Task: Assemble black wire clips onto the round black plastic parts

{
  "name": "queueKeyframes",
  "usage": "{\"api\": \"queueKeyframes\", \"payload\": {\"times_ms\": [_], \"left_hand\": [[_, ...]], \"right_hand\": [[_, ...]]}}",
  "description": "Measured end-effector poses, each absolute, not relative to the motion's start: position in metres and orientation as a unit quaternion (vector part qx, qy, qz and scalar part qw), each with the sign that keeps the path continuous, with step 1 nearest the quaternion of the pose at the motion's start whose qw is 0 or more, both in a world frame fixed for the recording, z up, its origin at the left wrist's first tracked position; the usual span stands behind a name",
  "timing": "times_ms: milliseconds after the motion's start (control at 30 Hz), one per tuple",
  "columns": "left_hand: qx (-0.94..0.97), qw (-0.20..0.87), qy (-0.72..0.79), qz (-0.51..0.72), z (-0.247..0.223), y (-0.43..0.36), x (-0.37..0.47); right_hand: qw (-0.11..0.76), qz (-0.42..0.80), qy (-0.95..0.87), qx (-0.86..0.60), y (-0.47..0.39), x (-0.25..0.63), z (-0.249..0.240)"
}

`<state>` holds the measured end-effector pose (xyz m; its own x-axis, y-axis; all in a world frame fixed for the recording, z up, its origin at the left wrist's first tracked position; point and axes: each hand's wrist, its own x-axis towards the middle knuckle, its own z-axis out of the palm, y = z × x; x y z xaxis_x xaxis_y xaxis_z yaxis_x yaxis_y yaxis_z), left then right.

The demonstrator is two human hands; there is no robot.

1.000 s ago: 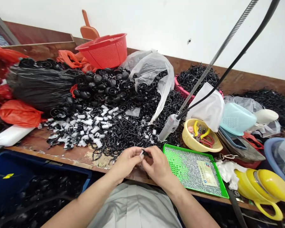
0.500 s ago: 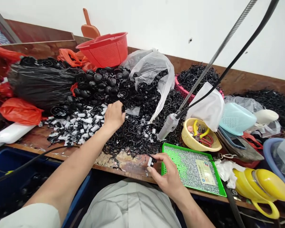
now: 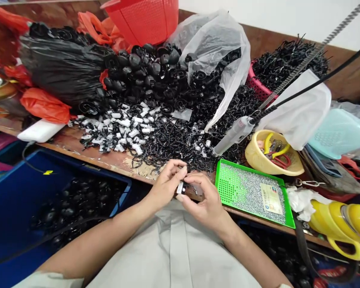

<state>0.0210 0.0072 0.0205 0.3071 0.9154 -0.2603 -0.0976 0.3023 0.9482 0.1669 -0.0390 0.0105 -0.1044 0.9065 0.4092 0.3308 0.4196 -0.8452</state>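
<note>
My two hands meet low in front of my body, over the table's front edge. Between the thumb and fingers of my right hand [image 3: 208, 200] is a small white-and-black plastic part [image 3: 180, 187]. My left hand [image 3: 169, 182] is pinched closed right beside that part; what its fingertips hold, if anything, is hidden. Behind the hands lies a heap of thin black plastic pieces [image 3: 174, 142]. To its left is a pile of white-and-black parts [image 3: 124, 126]. A green tray [image 3: 225, 196] of small metal pieces, with a card on top, sits right of my right hand.
A grey electric screwdriver [image 3: 234, 135] hangs at a slant over the heap. Right of it stands a yellow bowl [image 3: 258, 160] with pliers, near a yellow mug [image 3: 327, 220]. At the back are a red basket [image 3: 147, 20] and black round parts [image 3: 150, 68]. A blue bin [image 3: 12, 216] stands below left.
My left hand has come back from the heap, down and toward me, to my right hand. The right hand still holds the white-and-black part. The view has tilted downward.
</note>
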Motion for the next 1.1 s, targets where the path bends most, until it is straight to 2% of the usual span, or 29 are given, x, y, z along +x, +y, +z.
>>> {"api": "queueKeyframes", "payload": {"times_ms": [133,267,500,700,800,867,967,1100], "left_hand": [[0.416,0.728,0.425,0.341,0.016,0.000,0.006],[0.396,0.745,0.425,0.329,0.011,-0.010,0.002],[0.464,0.730,0.438,0.245,0.008,-0.014,-0.004],[0.476,0.690,0.458,0.296,-0.003,-0.012,-0.004],[0.431,0.704,0.465,0.320,-0.004,-0.009,-0.008],[0.381,0.708,0.479,0.352,-0.003,-0.005,-0.013],[0.331,0.701,0.502,0.384,0.000,0.003,-0.019],[0.357,0.730,0.486,0.322,0.002,0.008,-0.014]], "right_hand": [[0.482,0.377,-0.642,-0.462,-0.043,0.170,0.010],[0.472,0.319,-0.655,-0.496,-0.042,0.172,0.004],[0.352,0.303,-0.724,-0.510,-0.045,0.172,-0.005],[0.303,0.320,-0.743,-0.504,-0.043,0.168,-0.005],[0.312,0.337,-0.738,-0.494,-0.033,0.183,0.003],[0.312,0.303,-0.733,-0.524,-0.027,0.199,0.009],[0.217,0.223,-0.765,-0.564,-0.020,0.216,0.011],[0.066,0.156,-0.809,-0.563,-0.012,0.203,-0.001]]}}
